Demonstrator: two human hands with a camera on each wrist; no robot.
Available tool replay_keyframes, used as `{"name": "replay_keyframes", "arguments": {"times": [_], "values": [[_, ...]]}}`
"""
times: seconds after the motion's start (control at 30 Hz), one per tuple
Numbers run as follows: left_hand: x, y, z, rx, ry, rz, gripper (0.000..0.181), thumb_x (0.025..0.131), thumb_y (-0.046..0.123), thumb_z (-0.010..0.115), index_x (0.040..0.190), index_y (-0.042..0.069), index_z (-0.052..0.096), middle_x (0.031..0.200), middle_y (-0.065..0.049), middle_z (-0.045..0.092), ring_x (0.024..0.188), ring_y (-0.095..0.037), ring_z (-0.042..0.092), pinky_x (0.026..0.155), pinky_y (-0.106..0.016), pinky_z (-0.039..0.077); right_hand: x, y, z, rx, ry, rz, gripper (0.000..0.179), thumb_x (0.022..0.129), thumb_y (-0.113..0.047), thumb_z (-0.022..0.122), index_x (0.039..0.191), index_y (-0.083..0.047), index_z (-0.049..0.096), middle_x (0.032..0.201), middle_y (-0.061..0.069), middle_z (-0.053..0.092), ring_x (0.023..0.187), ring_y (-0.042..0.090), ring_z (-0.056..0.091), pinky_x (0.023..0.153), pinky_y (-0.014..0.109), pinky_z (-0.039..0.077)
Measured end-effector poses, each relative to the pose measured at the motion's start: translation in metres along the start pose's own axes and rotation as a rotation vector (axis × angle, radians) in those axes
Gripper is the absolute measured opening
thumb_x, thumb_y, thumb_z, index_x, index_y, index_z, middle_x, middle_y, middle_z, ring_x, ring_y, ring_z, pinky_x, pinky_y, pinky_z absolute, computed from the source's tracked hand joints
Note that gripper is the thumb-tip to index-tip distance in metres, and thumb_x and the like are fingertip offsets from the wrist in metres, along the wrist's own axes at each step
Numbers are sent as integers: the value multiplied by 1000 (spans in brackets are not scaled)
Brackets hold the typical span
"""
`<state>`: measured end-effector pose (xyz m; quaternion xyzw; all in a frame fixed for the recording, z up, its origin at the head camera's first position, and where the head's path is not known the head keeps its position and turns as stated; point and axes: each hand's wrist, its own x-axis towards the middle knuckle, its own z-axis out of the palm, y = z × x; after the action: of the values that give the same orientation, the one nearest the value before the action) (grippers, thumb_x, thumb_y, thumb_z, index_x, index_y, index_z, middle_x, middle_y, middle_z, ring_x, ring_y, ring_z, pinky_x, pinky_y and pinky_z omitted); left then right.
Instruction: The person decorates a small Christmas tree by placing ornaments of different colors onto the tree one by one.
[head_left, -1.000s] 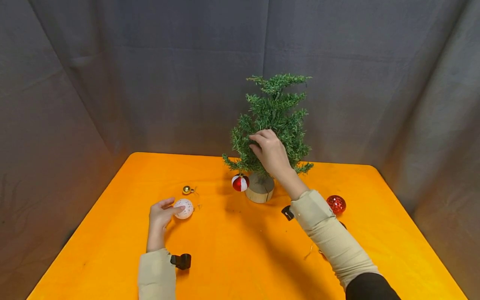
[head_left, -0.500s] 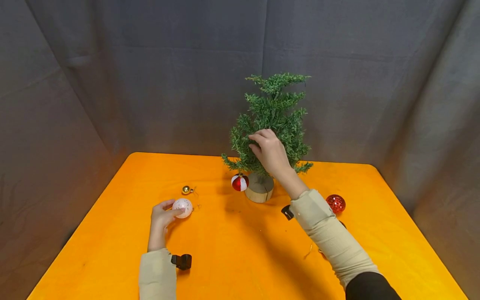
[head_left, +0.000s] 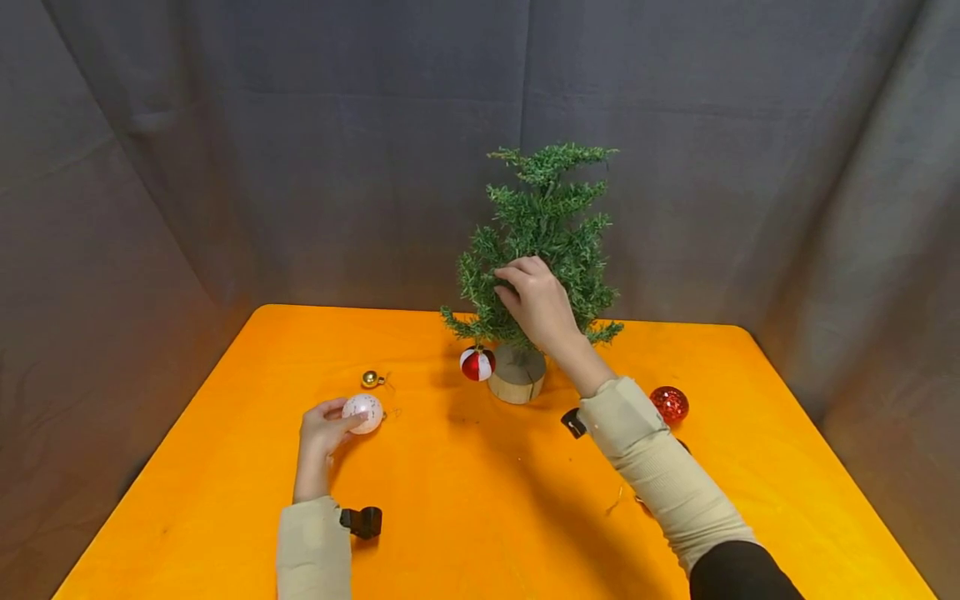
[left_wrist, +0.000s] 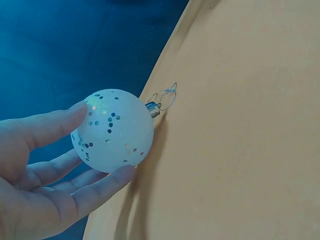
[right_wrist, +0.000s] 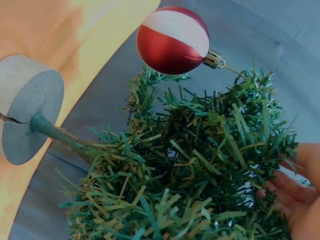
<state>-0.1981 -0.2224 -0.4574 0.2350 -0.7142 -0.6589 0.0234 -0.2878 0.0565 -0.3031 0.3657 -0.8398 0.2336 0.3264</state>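
My left hand (head_left: 321, 433) holds a white Christmas bauble (head_left: 363, 414) with scattered glitter flecks. In the left wrist view, thumb and fingertips pinch the bauble (left_wrist: 112, 132) from either side; its silver cap and thread loop point away from the palm. Whether it touches the table is unclear. My right hand (head_left: 542, 304) is at the front of a small artificial Christmas tree (head_left: 551, 212), fingers curled round a branch, fingertips partly hidden in the needles. A red and white bauble (head_left: 477, 364) hangs from a low left branch, close by in the right wrist view (right_wrist: 172, 40).
A small gold bauble (head_left: 371, 379) lies just behind the white one. To the right, a red glittery bauble (head_left: 670, 405) rests near my right sleeve (head_left: 660, 467), which partly covers other ornaments. The tree's wooden base (head_left: 517, 379) stands on the orange table (head_left: 450, 517), before grey curtains.
My left hand has come slightly closer round the white bauble. The right hand has stayed at the same place on the tree, and the view has shifted a little.
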Motion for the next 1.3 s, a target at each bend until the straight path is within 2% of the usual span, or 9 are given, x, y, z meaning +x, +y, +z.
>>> {"name": "replay_keyframes", "arguments": {"times": [0.2, 0.4, 0.63, 0.83, 1.0, 1.1, 1.2, 1.23, 1.3], "values": [[2, 1, 2, -5, -9, 4, 50, 84, 1, 59, 127, -13, 38, 120, -30, 43, 106, -37, 45, 87, -41, 42, 0, 1, 1, -8, 4, -4, 17, 81, -2, 64, 97, 4, 66, 93, 14, 61, 87, 25, 53, 70, 30, 47], [1, 4, 3, -18, -7, 10, 51, 83, 1, 59, 127, -13, 38, 120, -29, 43, 105, -35, 46, 85, -39, 44, 0, 0, 1, -15, -7, -17, 17, 81, -1, 64, 97, 4, 66, 93, 14, 60, 86, 25, 52, 70, 31, 47], [-1, 12, 4, -1, -7, 58, 50, 83, 2, 60, 126, -12, 38, 124, -27, 40, 106, -36, 44, 75, -27, 48, -1, 1, 1, -19, -15, -11, 17, 81, -1, 63, 97, 3, 66, 93, 13, 60, 87, 25, 52, 74, 32, 47], [-3, 22, 6, -16, -2, 83, 50, 83, 3, 60, 127, -11, 39, 125, -26, 40, 105, -34, 44, 66, -15, 46, -2, 2, 1, -19, -8, -21, 17, 81, 0, 63, 97, 3, 66, 93, 13, 59, 87, 25, 52, 78, 33, 46], [-4, 27, 8, 3, -3, 103, 51, 83, 5, 61, 127, -10, 40, 126, -25, 39, 108, -34, 42, 80, -26, 46, -3, 2, 2, -20, -4, -27, 16, 81, 0, 63, 97, 4, 66, 93, 13, 59, 87, 25, 53, 89, 35, 41], [-6, 32, 10, 3, -1, 116, 51, 83, 5, 62, 127, -9, 40, 126, -25, 39, 110, -35, 41, 88, -35, 42, -3, 1, 2, -20, 0, -32, 16, 81, 1, 63, 97, 4, 66, 93, 14, 59, 87, 26, 53, 95, 37, 36], [-6, 37, 12, 13, 14, 136, 51, 82, 6, 63, 126, -8, 41, 126, -24, 40, 109, -34, 42, 90, -36, 41, -2, 1, 2, -19, 4, -34, 16, 81, 1, 63, 97, 4, 66, 92, 14, 59, 87, 26, 53, 96, 37, 35], [4, 29, 10, -28, 7, 168, 50, 81, 8, 65, 125, -6, 45, 124, -22, 44, 107, -32, 44, 89, -36, 42, -2, 1, 2, -17, 4, -34, 16, 81, 1, 63, 97, 4, 66, 92, 14, 59, 87, 26, 53, 97, 37, 34], [4, 32, 11, -27, 13, 181, 51, 81, 9, 66, 125, -5, 45, 125, -22, 44, 106, -33, 45, 89, -37, 42, -2, 1, 1, -18, 5, -33, 16, 81, 2, 62, 97, 4, 66, 92, 14, 59, 87, 26, 53, 96, 37, 35]]}}
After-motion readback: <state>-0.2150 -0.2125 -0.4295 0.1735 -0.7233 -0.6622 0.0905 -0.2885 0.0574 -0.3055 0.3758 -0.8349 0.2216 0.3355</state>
